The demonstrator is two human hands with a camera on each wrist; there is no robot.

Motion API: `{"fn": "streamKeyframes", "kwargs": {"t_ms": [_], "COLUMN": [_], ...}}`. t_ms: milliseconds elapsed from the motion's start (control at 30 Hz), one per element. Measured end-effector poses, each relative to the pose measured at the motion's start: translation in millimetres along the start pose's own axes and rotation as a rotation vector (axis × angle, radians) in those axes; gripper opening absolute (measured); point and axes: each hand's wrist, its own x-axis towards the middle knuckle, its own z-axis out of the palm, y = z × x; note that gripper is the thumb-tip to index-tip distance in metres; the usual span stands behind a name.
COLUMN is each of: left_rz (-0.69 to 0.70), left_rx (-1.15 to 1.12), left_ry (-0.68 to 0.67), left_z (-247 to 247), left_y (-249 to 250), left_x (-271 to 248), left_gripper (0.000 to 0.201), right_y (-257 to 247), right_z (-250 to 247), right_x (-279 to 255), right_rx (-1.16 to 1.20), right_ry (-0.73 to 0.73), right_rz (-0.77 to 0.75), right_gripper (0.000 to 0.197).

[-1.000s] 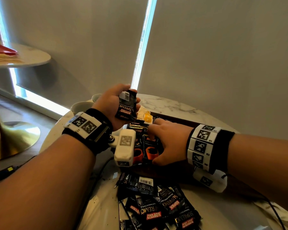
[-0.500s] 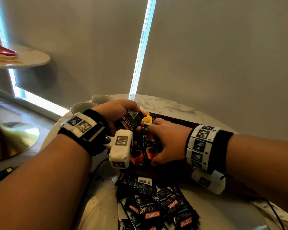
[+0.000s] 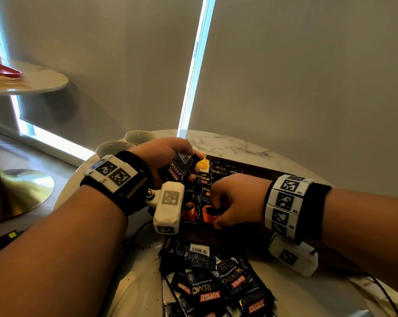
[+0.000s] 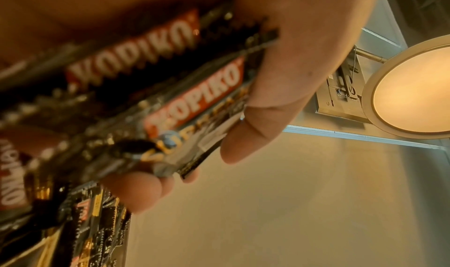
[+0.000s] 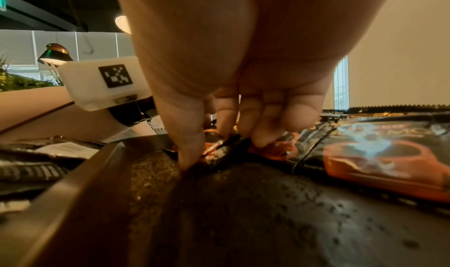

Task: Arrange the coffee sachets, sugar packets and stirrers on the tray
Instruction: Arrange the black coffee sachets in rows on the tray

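Observation:
A dark brown tray (image 3: 253,167) sits on the marble table, with black Kopiko coffee sachets (image 3: 193,202) laid in a row inside it. My left hand (image 3: 182,165) hovers over the tray's far left and grips a small stack of coffee sachets (image 4: 170,97) between thumb (image 4: 280,78) and fingers (image 4: 136,190). My right hand (image 3: 216,213) is down in the tray. Its thumb and fingertips (image 5: 187,161) pinch the near edge of a sachet (image 5: 219,151) lying there. A yellow packet (image 3: 202,164) shows just behind the left hand. No stirrers are visible.
A loose pile of coffee sachets (image 3: 216,282) lies on the table in front of the tray. Two pale cups (image 3: 115,147) stand at the table's far left edge. A cable (image 3: 134,234) runs under my left wrist. A second round table (image 3: 33,76) stands further left.
My left hand has come down from a raised position to just over the tray with its sachets. My right hand's fingers have curled onto the near edge of a sachet in the tray.

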Motion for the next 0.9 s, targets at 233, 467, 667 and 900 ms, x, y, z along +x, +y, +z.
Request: {"fn": "streamKeyframes", "kwargs": {"t_ms": [233, 467, 667, 900], "left_rz": [0.006, 0.013, 0.012, 0.042], "left_rx": [-0.016, -0.032, -0.019, -0.156], "left_ry": [0.017, 0.017, 0.012, -0.010], "left_z": [1.5, -0.1, -1.2, -3.9], "left_y": [0.2, 0.4, 1.6, 1.5], "left_x": [-2.0, -2.5, -4.3, -4.1], "left_gripper": [0.028, 0.027, 0.027, 0.028], "right_y": [-7.6, -0.9, -1.0, 0.5], "right_z": [-2.7, -4.8, -4.0, -7.0], "right_x": [3.4, -0.7, -1.9, -4.0], "right_rx": [0.015, 0.137, 0.200, 0.204], "right_ry": [0.016, 0.082, 0.084, 0.102], "right_rz": [-0.044, 0.010, 0.014, 0.011], "right_gripper": [0.037, 0.024, 0.020, 0.015]}}
